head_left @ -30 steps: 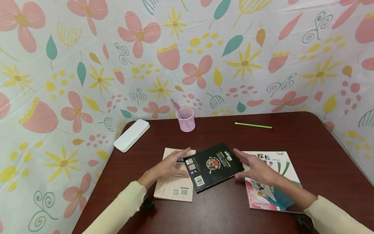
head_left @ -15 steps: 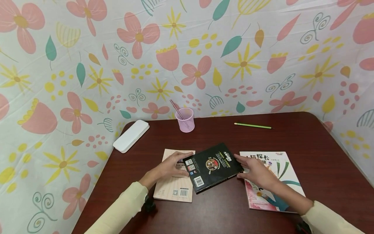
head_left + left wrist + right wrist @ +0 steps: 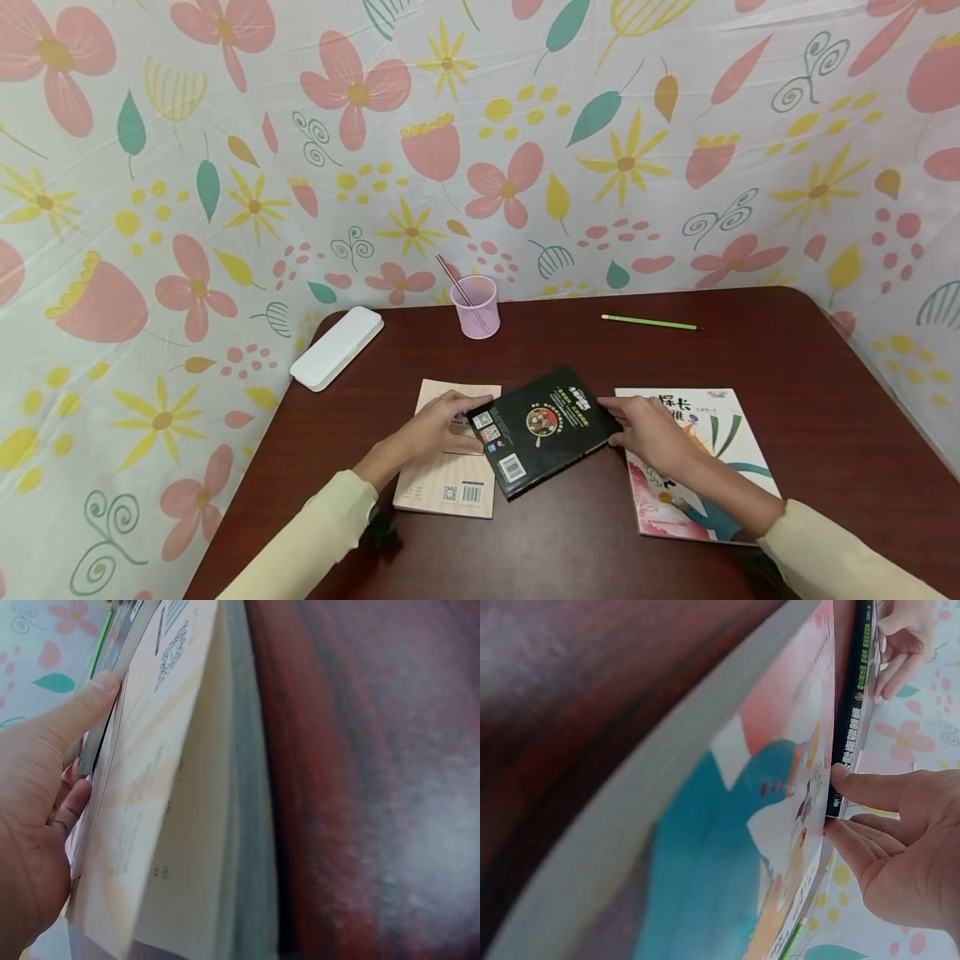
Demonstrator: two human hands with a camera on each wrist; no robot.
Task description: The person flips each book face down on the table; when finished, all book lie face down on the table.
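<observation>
In the head view a black book (image 3: 551,429) with a round picture and barcode lies tilted mid-table, its left corner overlapping a cream book (image 3: 446,483). My left hand (image 3: 438,429) grips that left corner, thumb towards me and fingers on the far side. At the opposite edge, my right hand (image 3: 660,433) pinches the black book between thumb and fingers. The right wrist view shows the right thumb (image 3: 862,787) against the dark spine. A smaller book (image 3: 459,423) on the cream one is mostly hidden by my left hand. Beneath my right forearm is a white illustrated book (image 3: 742,454).
Towards the back stand a white case (image 3: 337,348) at the left and a pink mesh cup (image 3: 480,321) holding a pencil (image 3: 454,282). A green pencil (image 3: 648,322) lies at the back right. Flowered cloth (image 3: 510,183) hangs behind the brown table (image 3: 562,550).
My right hand has moved left from beside the black book and now pinches its right edge. The black book has shifted slightly left; my left hand has closed in on its corner.
</observation>
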